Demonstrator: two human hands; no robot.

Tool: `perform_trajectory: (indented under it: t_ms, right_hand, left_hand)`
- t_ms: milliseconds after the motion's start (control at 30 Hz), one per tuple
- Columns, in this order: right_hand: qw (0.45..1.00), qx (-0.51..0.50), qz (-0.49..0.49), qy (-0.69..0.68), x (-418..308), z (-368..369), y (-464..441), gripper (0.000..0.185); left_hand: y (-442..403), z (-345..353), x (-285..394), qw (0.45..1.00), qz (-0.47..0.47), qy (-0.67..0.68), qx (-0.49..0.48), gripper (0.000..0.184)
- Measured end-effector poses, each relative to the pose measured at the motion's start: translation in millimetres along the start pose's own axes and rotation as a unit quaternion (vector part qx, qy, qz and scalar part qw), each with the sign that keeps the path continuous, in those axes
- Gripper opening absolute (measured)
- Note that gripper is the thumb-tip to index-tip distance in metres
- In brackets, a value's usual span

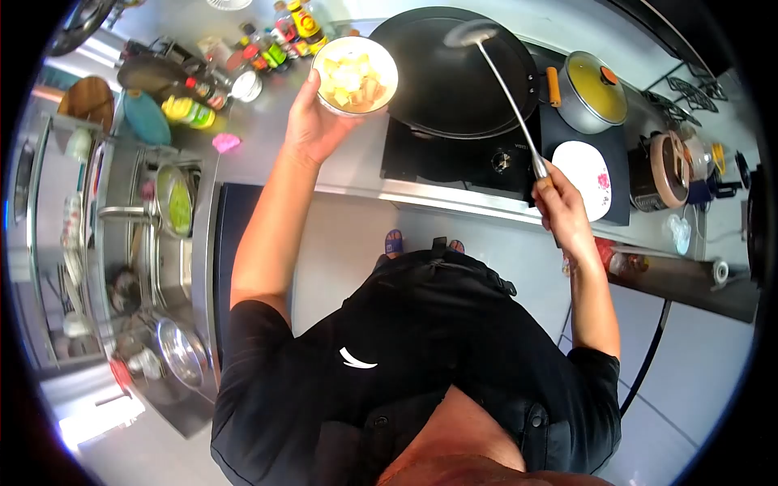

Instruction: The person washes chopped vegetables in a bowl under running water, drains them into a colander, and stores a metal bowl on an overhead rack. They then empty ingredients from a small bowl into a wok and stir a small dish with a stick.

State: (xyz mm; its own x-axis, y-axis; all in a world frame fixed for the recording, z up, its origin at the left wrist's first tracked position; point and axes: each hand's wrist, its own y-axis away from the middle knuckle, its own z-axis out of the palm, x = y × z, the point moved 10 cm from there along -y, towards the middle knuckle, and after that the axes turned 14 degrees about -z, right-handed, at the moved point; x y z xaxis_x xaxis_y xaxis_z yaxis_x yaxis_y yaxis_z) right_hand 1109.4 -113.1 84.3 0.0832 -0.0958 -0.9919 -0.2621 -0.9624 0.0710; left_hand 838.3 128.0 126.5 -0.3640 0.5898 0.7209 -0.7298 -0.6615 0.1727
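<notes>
My left hand (316, 123) is closed round a white bowl (389, 74) of pale yellow and light brown chunks, just left of a large black wok (446, 101). The wok sits on a black cooktop (454, 160) with a round knob. In my right hand (562, 206) is the handle of a long metal ladle (509, 95). Its head hangs over the upper right part of the wok. A white plate (577, 174) with a pink flower pattern lies beside my right hand.
A lidded pot (585, 104) with an orange handle stands right of the wok, near a brown and black appliance (666, 168). Several bottles (275, 50) line the back left counter. At the left are a sink (174, 267) and a green-filled colander (180, 202).
</notes>
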Motion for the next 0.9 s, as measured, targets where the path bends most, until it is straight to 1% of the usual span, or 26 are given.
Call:
perform_trajectory:
  t_ms: [33,67,100,167,200,233,300,333,400,500,633,667,700,900]
  right_hand:
    - [0.995,0.033,-0.038,0.09,-4.6,-4.2,5.4,0.043]
    - [0.997,0.069,-0.003,0.046,-4.6,-2.1,15.0,0.043]
    - [0.996,0.077,-0.002,0.045,-6.3,-1.3,20.1,0.043]
    - [0.993,0.099,-0.061,0.017,-19.6,-1.6,27.9,0.044]
    - [0.995,0.084,-0.051,0.013,-28.7,1.0,32.5,0.044]
    - [0.994,0.095,-0.05,0.012,-31.5,0.5,36.7,0.044]
    - [0.997,0.049,-0.064,0.008,-38.5,11.8,40.3,0.043]
    - [0.997,0.038,-0.061,0.027,-44.3,17.0,41.2,0.043]
    - [0.996,0.023,-0.07,0.054,-49.2,22.4,40.2,0.042]
    - [0.995,0.02,-0.067,0.075,-49.9,27.5,35.4,0.041]
    - [0.99,-0.005,-0.093,0.109,-48.1,35.7,21.5,0.041]
    - [0.987,-0.011,-0.107,0.118,-49.9,37.8,17.3,0.041]
    - [0.984,-0.017,-0.121,0.126,-50.9,39.8,14.7,0.041]
    - [0.983,-0.022,-0.111,0.144,-40.6,39.5,2.8,0.042]
  left_hand:
    - [-7.1,-0.4,4.8,1.0,-0.012,-0.016,-0.007,0.08]
    - [-17.6,-7.3,5.7,0.999,-0.032,-0.01,-0.017,0.074]
    - [-26.5,-10.0,8.6,0.999,-0.038,-0.012,-0.024,0.074]
    - [-43.9,-14.6,7.6,0.997,-0.067,-0.031,-0.004,0.068]
    - [-50.0,-11.7,8.7,0.997,-0.073,-0.028,-0.002,0.065]
    - [-57.8,-11.3,8.4,0.996,-0.081,-0.032,-0.01,0.065]
    - [-76.9,-13.5,6.4,0.994,-0.105,-0.021,-0.026,0.063]
    - [-83.1,-12.1,6.9,0.993,-0.11,-0.024,-0.033,0.063]
    - [-94.2,-7.0,3.1,0.989,-0.137,-0.037,-0.049,0.071]
    - [-105.4,-1.1,-0.7,0.986,-0.149,-0.032,-0.065,0.073]
    - [-113.0,4.7,-9.0,0.98,-0.175,-0.039,-0.087,0.074]
    - [-111.5,7.6,-10.5,0.979,-0.182,-0.035,-0.079,0.067]
    - [-111.4,7.8,-12.9,0.979,-0.185,-0.036,-0.079,0.067]
    - [-115.4,10.4,-20.9,0.974,-0.204,-0.016,-0.093,0.067]
